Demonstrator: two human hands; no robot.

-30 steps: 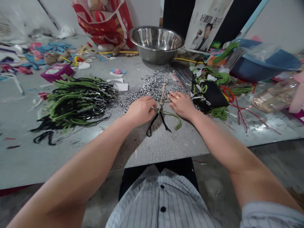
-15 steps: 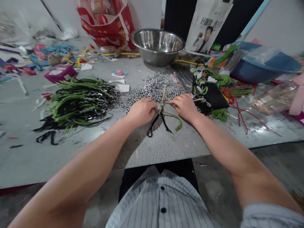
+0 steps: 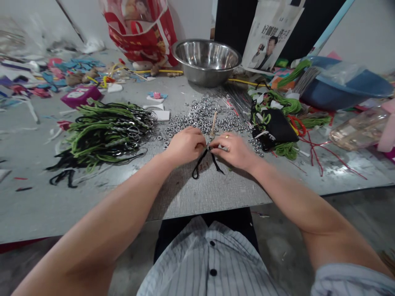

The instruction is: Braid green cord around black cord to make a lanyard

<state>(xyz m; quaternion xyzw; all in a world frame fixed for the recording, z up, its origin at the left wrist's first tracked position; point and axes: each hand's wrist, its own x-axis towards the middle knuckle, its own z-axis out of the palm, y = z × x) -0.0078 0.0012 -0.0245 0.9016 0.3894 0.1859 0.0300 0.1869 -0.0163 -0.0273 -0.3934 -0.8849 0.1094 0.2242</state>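
Observation:
My left hand (image 3: 187, 144) is closed, its thumb and fingertips pinched at the left side of a knotted piece of cord. From the right, my right hand (image 3: 233, 151), with a ring on one finger, pinches at the same knot. Two black cord ends (image 3: 201, 163) hang below the fingers toward the table's front, the left one looped. A thin wooden stick (image 3: 214, 120) stands up just behind the knot. The green strand of the cord is hidden by my fingers. Behind my hands lies a spread of small metal nut-like rings (image 3: 202, 115).
A pile of green and black cords with metal clasps (image 3: 108, 131) lies left. A steel bowl (image 3: 206, 61) stands at the back. More green cords (image 3: 286, 150), a black pouch (image 3: 280, 124), a blue basin (image 3: 345, 86) and a clear bottle (image 3: 354, 127) are on the right.
My right hand has moved left and toward me, from the right of the stick to the knot. The green strand that curved out to the right is now covered. My left hand has barely moved.

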